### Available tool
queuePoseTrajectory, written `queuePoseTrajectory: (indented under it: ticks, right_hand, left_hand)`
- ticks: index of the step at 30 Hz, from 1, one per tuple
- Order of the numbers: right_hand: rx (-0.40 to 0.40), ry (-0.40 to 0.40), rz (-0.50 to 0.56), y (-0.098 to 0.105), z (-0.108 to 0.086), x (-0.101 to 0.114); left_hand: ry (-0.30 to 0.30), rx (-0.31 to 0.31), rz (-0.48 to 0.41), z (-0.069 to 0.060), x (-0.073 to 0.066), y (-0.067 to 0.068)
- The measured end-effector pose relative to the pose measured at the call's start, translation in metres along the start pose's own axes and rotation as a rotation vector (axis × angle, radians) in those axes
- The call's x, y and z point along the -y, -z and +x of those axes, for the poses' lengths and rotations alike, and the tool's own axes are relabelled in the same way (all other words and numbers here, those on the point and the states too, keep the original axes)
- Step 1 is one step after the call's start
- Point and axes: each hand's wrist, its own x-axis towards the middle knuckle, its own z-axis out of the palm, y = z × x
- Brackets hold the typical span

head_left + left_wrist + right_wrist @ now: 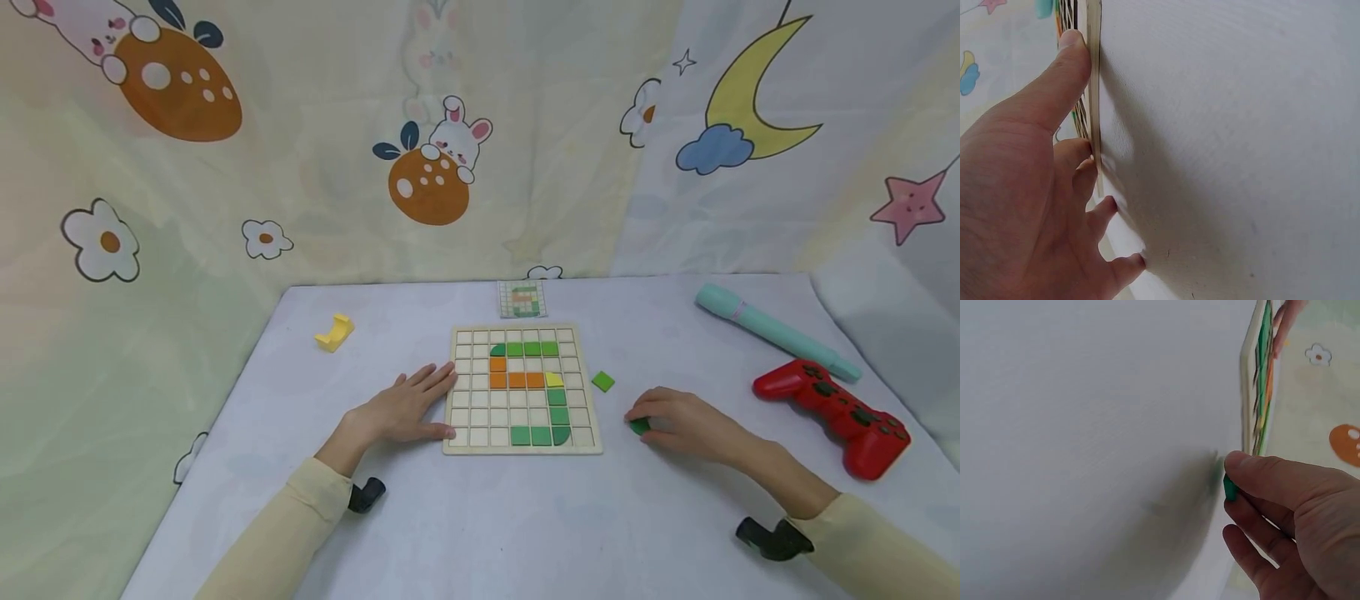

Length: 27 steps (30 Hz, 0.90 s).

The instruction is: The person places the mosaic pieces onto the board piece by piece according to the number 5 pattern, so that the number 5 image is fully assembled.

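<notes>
A square wooden grid board [465, 417] lies on the table, with green, orange and yellow tiles set in some cells. My left hand [408, 408] rests at its left edge, fingers spread and straight; in the left wrist view the thumb [1063, 81] touches the board's rim. Right of the board, my right hand [686, 423] pinches a dark green tile [640, 426] between thumb and fingers. The right wrist view shows this green tile [1230, 487] held just off the white tabletop, edge-on. A loose light green tile [603, 382] lies between the board and the right hand.
Behind the board lies a small pattern card [522, 298]. A yellow curved piece [334, 332] sits at the back left. To the right are a teal tube [780, 332] and a red game controller [832, 417]. A printed cloth [337, 150] hangs behind the table.
</notes>
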Motion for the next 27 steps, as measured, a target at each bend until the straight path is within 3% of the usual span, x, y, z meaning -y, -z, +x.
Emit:
queuePoseTrajectory:
  ticks: [5, 17, 27]
  right_hand:
    - [0.004, 0.007, 0.008, -0.005, 0.031, 0.027]
    - [-0.028, 0.247, 0.007, -0.039, 0.096, 0.105]
    - [-0.022, 0.233, -0.037, -0.052, 0.113, 0.126]
  left_hand:
    - [0.009, 0.009, -0.002, 0.0, 0.0, -0.001]
    - [0.013, 0.011, -0.002, 0.0, 0.0, -0.007]
    - [0.014, 0.012, 0.0, 0.001, 0.001, -0.002]
